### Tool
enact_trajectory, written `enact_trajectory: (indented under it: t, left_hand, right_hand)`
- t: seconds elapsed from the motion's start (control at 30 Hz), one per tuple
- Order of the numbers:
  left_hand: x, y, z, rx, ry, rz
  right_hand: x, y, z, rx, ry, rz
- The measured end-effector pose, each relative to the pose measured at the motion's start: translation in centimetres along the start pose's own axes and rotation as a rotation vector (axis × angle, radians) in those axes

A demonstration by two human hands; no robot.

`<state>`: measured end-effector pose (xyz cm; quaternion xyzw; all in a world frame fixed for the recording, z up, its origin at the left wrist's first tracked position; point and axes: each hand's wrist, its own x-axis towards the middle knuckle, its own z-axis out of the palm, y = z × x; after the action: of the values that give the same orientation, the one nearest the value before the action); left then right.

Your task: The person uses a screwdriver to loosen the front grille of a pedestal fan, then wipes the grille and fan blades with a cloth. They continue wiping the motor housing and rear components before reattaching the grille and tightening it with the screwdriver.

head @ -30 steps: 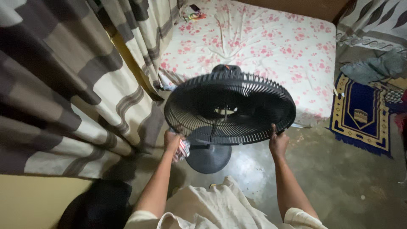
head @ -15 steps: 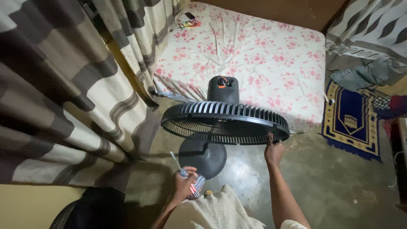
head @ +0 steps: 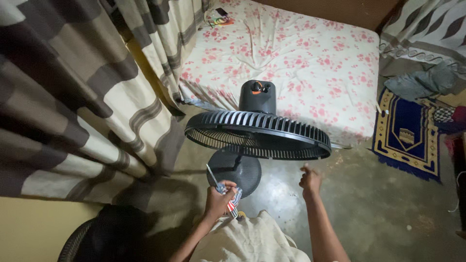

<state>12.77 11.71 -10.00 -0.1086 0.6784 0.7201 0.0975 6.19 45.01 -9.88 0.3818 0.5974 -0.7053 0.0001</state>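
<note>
Now | fan (head: 257, 133) grille tilted face-up | screwdriver (head: 214, 178) pointing up-left

My black fan (head: 257, 133) has an orange knob on top. The sheet (head: 291, 53) in the upper middle is white with pink flowers. The curtain (head: 73, 97) at left is brown-and-cream checked. The rug (head: 407, 131) at right is navy with yellow borders.

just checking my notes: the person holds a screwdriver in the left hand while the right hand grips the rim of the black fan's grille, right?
Not quite. The right hand is not gripping the fan's grille; in the head view it hangs open just below the rim, apart from it. The rest stands: the left hand holds a screwdriver, and the fan is black.
</note>
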Motion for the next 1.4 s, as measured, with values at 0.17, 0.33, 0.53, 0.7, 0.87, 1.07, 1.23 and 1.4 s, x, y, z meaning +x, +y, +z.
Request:
enact_trajectory:
  t: [0.17, 0.33, 0.53, 0.7, 0.87, 1.07, 1.23, 1.4]
  left_hand:
    - [-0.2, 0.5, 0.3, -0.146, -0.084, -0.114]
    - [0.0, 1.2, 1.6, -0.521, -0.209, -0.185]
    - [-0.5, 4.2, 3.0, -0.763, -0.426, -0.182]
    - [-1.5, 7.3, 4.5, -0.858, -0.525, -0.241]
    - [-1.5, 7.3, 5.5, -0.667, -0.336, -0.185]
    - [-0.2, 4.9, 5.6, -0.497, -0.084, -0.304]
    - [0.7, 3.1, 5.0, -0.538, 0.014, -0.471]
    - [1.1, 1.7, 3.7, -0.642, -0.038, -0.500]
  right_hand:
    - [-2.3, 2.7, -0.3, 0.317, -0.230, 0.196]
    - [-7.6, 1.9, 1.3, 0.299, -0.442, 0.223]
    - [-12.3, -3.5, 3.6, 0.265, -0.628, 0.107]
    - [-13.3, -5.7, 4.0, 0.303, -0.617, 0.087]
    - [-14.0, -5.3, 3.9, 0.383, -0.641, 0.155]
    - [-16.1, -4.0, 4.2, 0.260, -0.688, 0.218]
    - [-17.4, -1.2, 6.1, -0.162, -0.685, 0.049]
    - [-16.2, 0.9, 8.1, -0.317, -0.706, 0.021]
